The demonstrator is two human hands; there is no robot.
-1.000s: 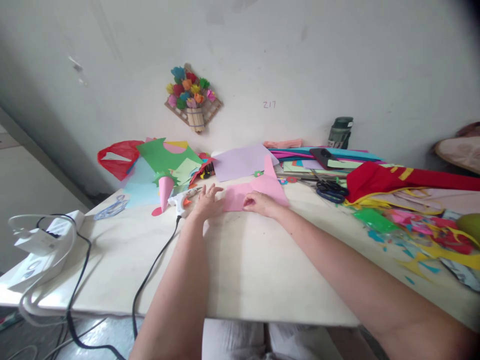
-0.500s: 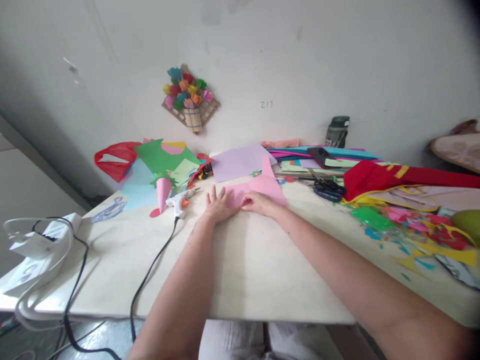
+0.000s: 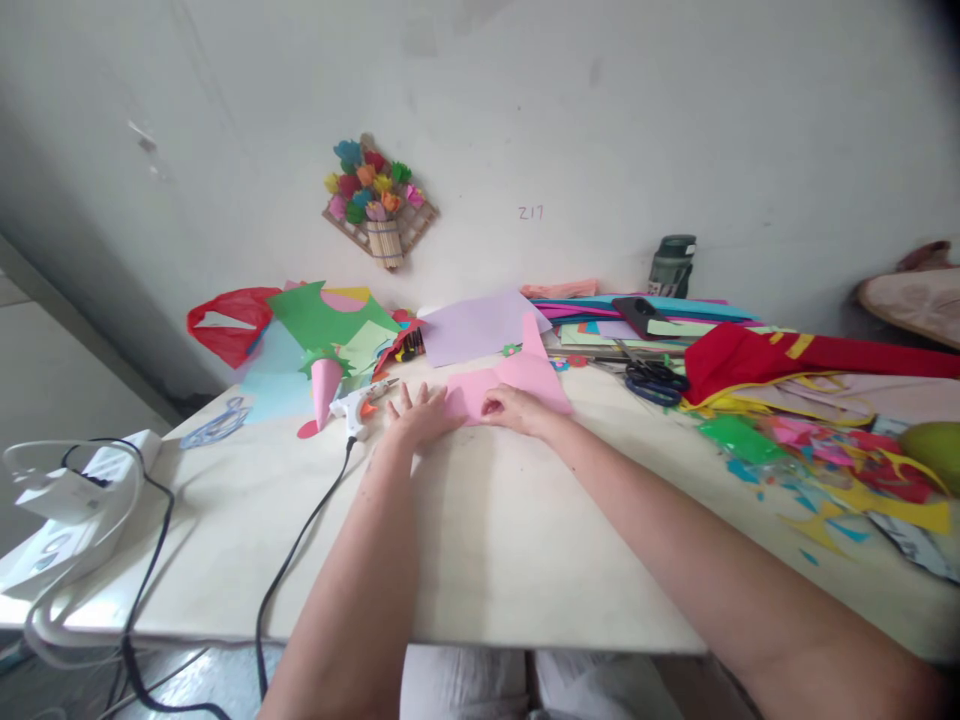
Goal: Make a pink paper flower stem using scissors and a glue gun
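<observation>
A sheet of pink paper [image 3: 471, 386] lies in the middle of the table, with a narrow strip of it pointing up at the back. My left hand [image 3: 421, 418] rests flat at its left front corner, fingers spread and holding nothing. At the sheet's front edge, the curled fingers of my right hand [image 3: 517, 410] pinch the paper; the fingertips are partly hidden. Left of my left hand lies a white glue gun [image 3: 351, 412]. Beside that stands a pink paper cone [image 3: 325, 390] with a green fringed top.
Purple paper [image 3: 472, 328] lies behind the pink sheet. Black-handled scissors [image 3: 654, 380] are to the right, near red cloth-like material [image 3: 724, 360] and colourful scraps [image 3: 840, 500]. The glue gun's black cord [image 3: 300, 535] crosses the left side near a power strip [image 3: 112, 470].
My left hand has slid left and slightly toward me, uncovering more of the pink paper's left end. My right hand stays almost in place, its fingers still curled.
</observation>
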